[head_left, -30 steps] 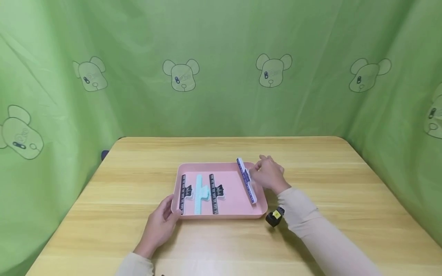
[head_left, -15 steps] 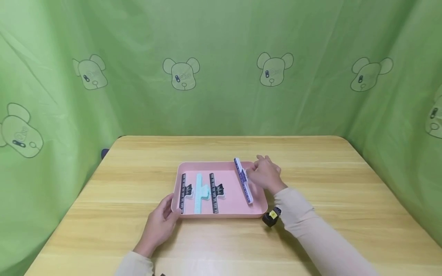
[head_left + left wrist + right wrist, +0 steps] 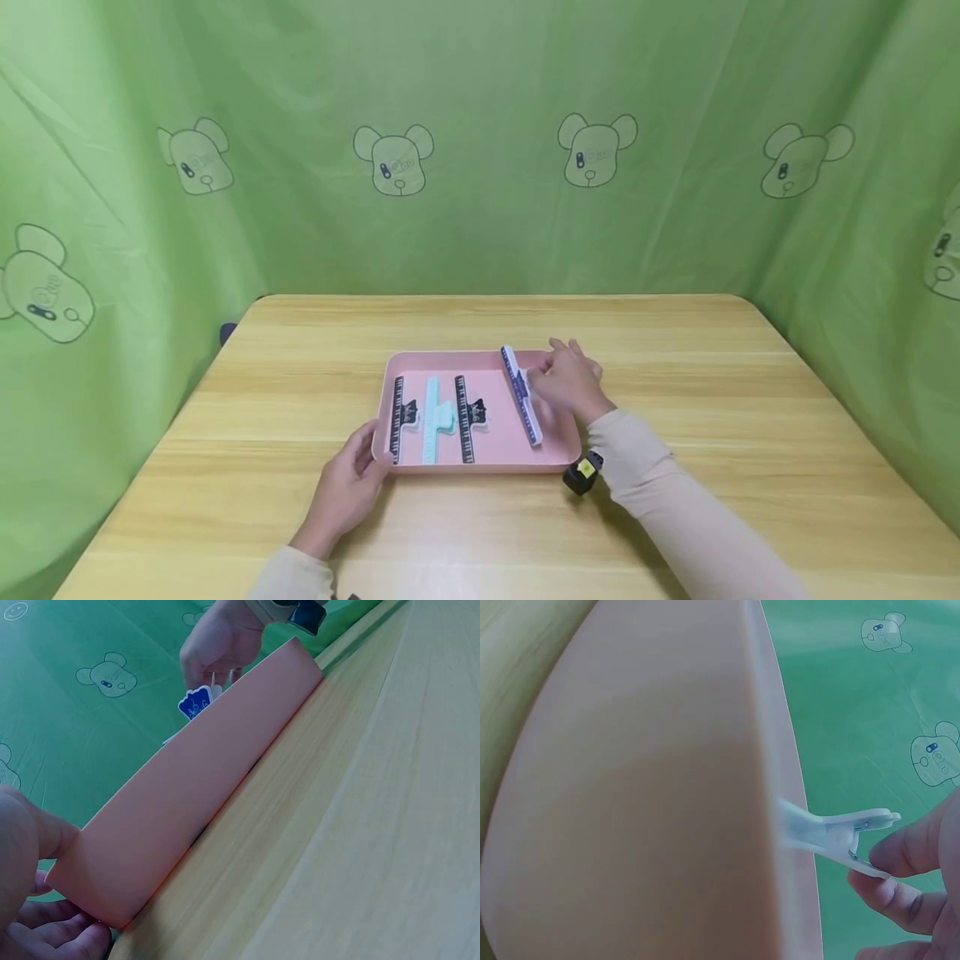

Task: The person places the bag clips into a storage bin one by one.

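Note:
A pink tray [image 3: 487, 469] lies on the table, and my left hand [image 3: 348, 492] grips its near left corner, thumb on the rim and fingers round the wall. With thumb and forefinger, my right hand [image 3: 570, 382] pinches one lower handle of a blue-and-white piano-key clip [image 3: 521, 396]. That long clip is tilted over the right half of the tray; in the right wrist view its white handles [image 3: 855, 825] stand apart behind the tray wall. Left of it in the tray lie a black piano-key clip [image 3: 463, 421], a light-blue clip [image 3: 431, 421] and another black piano-key clip [image 3: 397, 421].
The wooden table [image 3: 675, 350] extends on all sides of the tray. A green curtain [image 3: 487, 233] with bear-head prints hangs behind it and at both sides. A black wrist camera [image 3: 581, 475] sits by the tray's near right corner, below my right sleeve.
My right hand has moved left with the blue-and-white clip, bringing it closer to the right-hand black clip. My left hand and the tray stay in place.

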### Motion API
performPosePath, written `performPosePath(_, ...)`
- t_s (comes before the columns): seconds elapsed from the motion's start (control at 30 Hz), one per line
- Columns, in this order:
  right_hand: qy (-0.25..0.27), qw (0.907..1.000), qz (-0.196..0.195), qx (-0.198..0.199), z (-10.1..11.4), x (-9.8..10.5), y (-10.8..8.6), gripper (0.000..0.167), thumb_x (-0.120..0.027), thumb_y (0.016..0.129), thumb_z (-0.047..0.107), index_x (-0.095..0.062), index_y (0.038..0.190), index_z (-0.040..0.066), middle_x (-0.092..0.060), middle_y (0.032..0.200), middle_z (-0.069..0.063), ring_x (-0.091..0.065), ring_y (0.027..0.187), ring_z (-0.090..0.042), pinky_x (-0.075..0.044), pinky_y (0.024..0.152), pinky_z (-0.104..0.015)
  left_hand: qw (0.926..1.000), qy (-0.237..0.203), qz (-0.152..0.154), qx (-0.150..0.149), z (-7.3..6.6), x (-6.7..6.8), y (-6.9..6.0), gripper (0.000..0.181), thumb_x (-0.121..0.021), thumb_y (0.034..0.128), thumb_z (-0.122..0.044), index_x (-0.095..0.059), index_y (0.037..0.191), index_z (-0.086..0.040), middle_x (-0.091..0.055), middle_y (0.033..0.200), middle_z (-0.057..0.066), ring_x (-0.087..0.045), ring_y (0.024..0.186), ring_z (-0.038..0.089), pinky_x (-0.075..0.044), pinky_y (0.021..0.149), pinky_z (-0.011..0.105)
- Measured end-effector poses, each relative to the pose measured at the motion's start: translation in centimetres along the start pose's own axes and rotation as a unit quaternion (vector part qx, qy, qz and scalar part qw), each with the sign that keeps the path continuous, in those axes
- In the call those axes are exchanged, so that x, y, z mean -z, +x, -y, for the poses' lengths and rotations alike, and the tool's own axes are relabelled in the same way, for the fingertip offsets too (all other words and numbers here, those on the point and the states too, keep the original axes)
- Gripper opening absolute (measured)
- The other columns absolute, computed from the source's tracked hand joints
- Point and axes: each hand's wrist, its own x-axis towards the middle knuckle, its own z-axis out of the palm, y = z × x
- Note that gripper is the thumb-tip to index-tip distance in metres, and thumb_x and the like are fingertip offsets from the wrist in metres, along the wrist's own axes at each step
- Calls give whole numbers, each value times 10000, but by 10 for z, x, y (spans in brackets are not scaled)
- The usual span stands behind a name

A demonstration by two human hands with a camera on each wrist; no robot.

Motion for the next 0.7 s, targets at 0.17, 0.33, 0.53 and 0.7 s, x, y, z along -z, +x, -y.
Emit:
performPosePath(0.17,43,10000,32,69,2,-2,-2,276,-612,879,204,-579,620,113,-315,1512,-255,-114,1412,-507,-52,1112,-691,10000,23,14,13,-1,0,0,578,-584,958,-92,-337,1472,3,-363,1479,256,-428,1315,371,-417,1045,343)
performPosePath(0.33,32,9999,92,74,5,-4,-3,290,-611,887,198,-578,612,110,-318,1505,-267,-118,1409,-513,-40,1114,-696,10000,25,3,-54,-1,0,1,577,-587,951,-76,-344,1466,12,-369,1473,260,-431,1312,372,-418,1043,335)
performPosePath(0.53,-2,9998,180,10,7,-7,-3,271,-599,891,206,-582,640,106,-291,1518,-265,-110,1413,-506,-51,1116,-692,9999,33,-25,-93,0,0,1,572,-588,947,-61,-350,1460,22,-373,1467,267,-432,1311,374,-416,1039,323)
performPosePath(0.7,28,9998,176,36,9,-9,-4,253,-606,885,205,-577,654,107,-286,1527,-247,-99,1417,-500,-55,1115,-691,10000,40,-19,-52,0,1,1,574,-586,950,-65,-345,1463,20,-364,1475,264,-424,1317,370,-413,1041,318)
